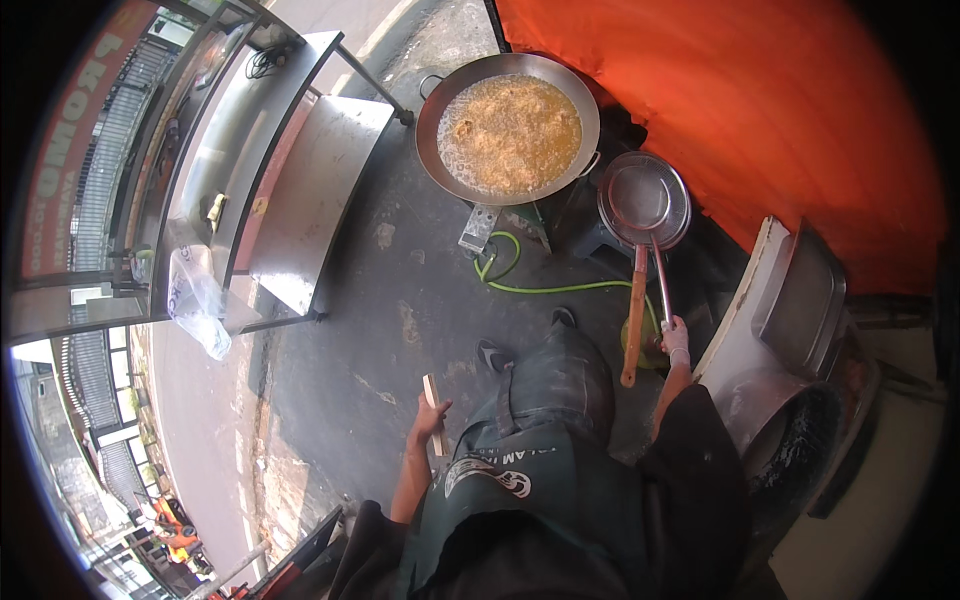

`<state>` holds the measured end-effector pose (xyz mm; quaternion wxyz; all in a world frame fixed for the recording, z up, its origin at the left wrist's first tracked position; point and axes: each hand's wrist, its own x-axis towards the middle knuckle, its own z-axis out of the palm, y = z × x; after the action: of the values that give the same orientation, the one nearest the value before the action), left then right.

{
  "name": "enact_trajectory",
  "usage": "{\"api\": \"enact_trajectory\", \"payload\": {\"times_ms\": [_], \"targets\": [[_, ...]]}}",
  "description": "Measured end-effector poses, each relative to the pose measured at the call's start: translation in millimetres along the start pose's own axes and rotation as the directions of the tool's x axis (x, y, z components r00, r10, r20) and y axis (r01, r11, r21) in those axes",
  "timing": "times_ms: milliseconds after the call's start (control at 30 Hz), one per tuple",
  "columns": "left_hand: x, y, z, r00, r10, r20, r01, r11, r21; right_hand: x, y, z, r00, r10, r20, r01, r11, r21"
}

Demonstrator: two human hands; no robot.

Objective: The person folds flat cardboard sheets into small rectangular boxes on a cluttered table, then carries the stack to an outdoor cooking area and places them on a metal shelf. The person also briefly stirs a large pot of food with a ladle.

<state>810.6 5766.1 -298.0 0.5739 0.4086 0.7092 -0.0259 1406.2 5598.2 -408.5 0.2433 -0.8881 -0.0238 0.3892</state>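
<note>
Golden food (pixel 510 125) is frying in bubbling oil in a wide, round, silver metal pan (pixel 428 145). The cooking seems to be well under way but not done: the food is all sitting in the oil, and none is showing in the round silver mesh strainer (pixel 640 193). Lifting it out seems to be left. The pan is sitting far ahead, between the two hands from left to right, touching neither. The left hand (pixel 427 418) is gripping a pale, flat stick (pixel 430 389); the right hand (pixel 676 341), well apart, is closing around the strainer's metal handle (pixel 661 282).
</note>
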Motion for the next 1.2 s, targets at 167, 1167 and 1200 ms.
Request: {"api": "enact_trajectory", "payload": {"times_ms": [167,1167,1200], "targets": [[-18.7,-14.1,16.6,0.999,0.008,-0.044,-0.010,1.000,-0.024,74.3,68.3,22.7,0.986,-0.160,-0.036,0.159,0.987,-0.033],[75.1,-6.0,-179.3,0.943,0.190,-0.273,-0.243,0.954,-0.174,-212.0,-276.4,193.3,0.513,-0.360,0.779,0.536,0.844,0.037],[89.2,-19.0,-184.2,0.946,0.142,-0.292,-0.226,0.933,-0.281,-237.8,-296.5,209.2,0.569,-0.462,0.680,0.168,0.875,0.453]]}}
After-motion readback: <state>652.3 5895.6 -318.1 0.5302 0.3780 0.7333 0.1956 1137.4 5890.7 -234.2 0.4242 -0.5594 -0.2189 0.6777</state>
